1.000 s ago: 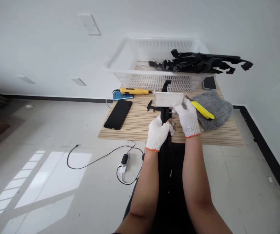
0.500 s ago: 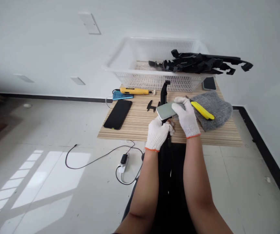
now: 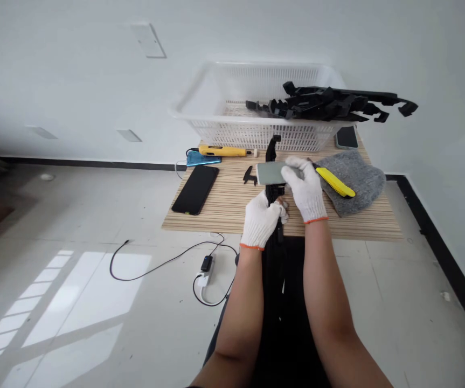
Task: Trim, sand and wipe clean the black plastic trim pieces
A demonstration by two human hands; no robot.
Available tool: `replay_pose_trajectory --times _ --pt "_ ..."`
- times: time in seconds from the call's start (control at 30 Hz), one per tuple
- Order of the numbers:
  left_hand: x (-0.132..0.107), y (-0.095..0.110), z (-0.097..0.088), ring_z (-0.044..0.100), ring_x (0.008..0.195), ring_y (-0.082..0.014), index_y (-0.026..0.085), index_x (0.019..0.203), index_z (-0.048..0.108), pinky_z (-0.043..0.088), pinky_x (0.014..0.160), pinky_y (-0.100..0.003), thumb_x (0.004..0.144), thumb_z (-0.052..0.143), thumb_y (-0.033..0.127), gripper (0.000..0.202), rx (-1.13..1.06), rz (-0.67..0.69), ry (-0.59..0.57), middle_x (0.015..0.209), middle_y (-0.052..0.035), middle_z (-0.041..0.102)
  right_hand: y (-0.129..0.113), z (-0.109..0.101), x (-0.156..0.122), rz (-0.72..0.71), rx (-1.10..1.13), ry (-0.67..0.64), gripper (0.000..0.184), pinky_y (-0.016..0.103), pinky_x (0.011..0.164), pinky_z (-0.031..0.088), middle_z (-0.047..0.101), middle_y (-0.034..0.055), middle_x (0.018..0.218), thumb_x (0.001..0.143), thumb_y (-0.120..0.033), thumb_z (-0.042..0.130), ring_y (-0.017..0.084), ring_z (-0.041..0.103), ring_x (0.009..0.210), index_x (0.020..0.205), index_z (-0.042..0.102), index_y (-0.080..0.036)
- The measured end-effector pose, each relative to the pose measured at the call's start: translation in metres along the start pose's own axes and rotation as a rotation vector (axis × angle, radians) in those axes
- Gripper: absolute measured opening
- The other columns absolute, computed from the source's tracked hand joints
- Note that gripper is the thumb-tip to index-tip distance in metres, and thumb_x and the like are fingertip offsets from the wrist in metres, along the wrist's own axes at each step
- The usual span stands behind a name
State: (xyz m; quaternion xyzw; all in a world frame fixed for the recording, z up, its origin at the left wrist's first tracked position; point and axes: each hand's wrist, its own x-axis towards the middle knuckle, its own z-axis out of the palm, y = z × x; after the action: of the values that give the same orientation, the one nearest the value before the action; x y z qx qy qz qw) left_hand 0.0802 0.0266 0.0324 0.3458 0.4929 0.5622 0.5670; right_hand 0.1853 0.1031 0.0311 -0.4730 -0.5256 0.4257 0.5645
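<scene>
My left hand, in a white knit glove with an orange cuff, is closed round a long, narrow black plastic strip with a hooked end. The strip points away from me over the striped board. My right hand, gloved the same way, grips a flat grey-green sanding pad with a pale edge. The pad lies across the strip, just beyond my left hand; its contact with the strip is hidden beneath it. Left of the pad is a small black caliper, partly covered.
A white mesh basket at the back holds several black strips. On the board are a yellow rotary tool, a black phone, another phone, and a yellow utility knife on a grey cloth. Cables trail across the floor.
My right hand and the pad have shifted slightly away from me and left, and the pad has turned to lie more squarely across the strip. My left hand keeps its hold.
</scene>
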Motion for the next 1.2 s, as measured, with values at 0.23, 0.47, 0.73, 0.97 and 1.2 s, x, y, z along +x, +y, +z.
replay_pose_trajectory --times 0.23,0.47,0.73,0.97,1.2 --pt "-0.001 0.002 0.000 0.055 0.044 -0.0118 0.021 0.072 0.053 0.044 0.044 -0.024 0.060 0.053 0.012 0.015 0.056 0.014 0.001 0.058 0.0039 0.060 -0.011 0.002 -0.009 -0.097 -0.067 0.186 0.036 0.034 0.089 0.057 0.068 0.0078 0.114 0.089 -0.043 0.066 0.021 0.065 0.107 0.118 0.067 -0.022" --pt "0.000 0.003 -0.001 0.056 0.045 -0.0120 0.020 0.072 0.056 0.045 0.046 -0.023 0.061 0.053 0.012 0.014 0.083 0.012 0.004 0.057 0.0035 0.060 -0.008 0.005 -0.010 -0.034 -0.035 0.166 0.042 0.031 0.073 0.058 0.069 0.0078 0.106 0.091 -0.046 0.064 0.019 0.067 0.091 0.125 0.065 -0.023" --pt "0.001 0.001 -0.003 0.056 0.045 -0.0118 0.020 0.073 0.056 0.046 0.045 -0.024 0.057 0.052 0.011 0.019 0.084 -0.008 -0.011 0.062 0.0028 0.063 -0.006 0.004 -0.010 -0.046 0.017 0.217 0.037 0.030 0.077 0.058 0.069 0.0073 0.112 0.091 -0.046 0.063 0.018 0.067 0.096 0.120 0.067 -0.024" --pt "0.002 -0.003 -0.004 0.057 0.045 -0.0120 0.020 0.076 0.056 0.046 0.045 -0.024 0.058 0.054 0.013 0.019 0.033 -0.011 -0.018 0.063 0.0021 0.062 -0.010 -0.002 -0.010 -0.012 0.039 0.106 0.048 0.031 0.078 0.058 0.070 0.0063 0.111 0.085 -0.040 0.068 0.017 0.066 0.090 0.129 0.065 -0.024" --pt "0.002 -0.004 -0.004 0.058 0.047 -0.0125 0.020 0.077 0.057 0.049 0.046 -0.026 0.058 0.054 0.013 0.021 0.025 -0.001 -0.025 0.066 0.0013 0.064 -0.013 -0.014 -0.011 0.002 0.068 0.062 0.048 0.026 0.062 0.050 0.066 -0.0002 0.089 0.081 -0.041 0.070 0.013 0.057 0.070 0.126 0.065 -0.025"
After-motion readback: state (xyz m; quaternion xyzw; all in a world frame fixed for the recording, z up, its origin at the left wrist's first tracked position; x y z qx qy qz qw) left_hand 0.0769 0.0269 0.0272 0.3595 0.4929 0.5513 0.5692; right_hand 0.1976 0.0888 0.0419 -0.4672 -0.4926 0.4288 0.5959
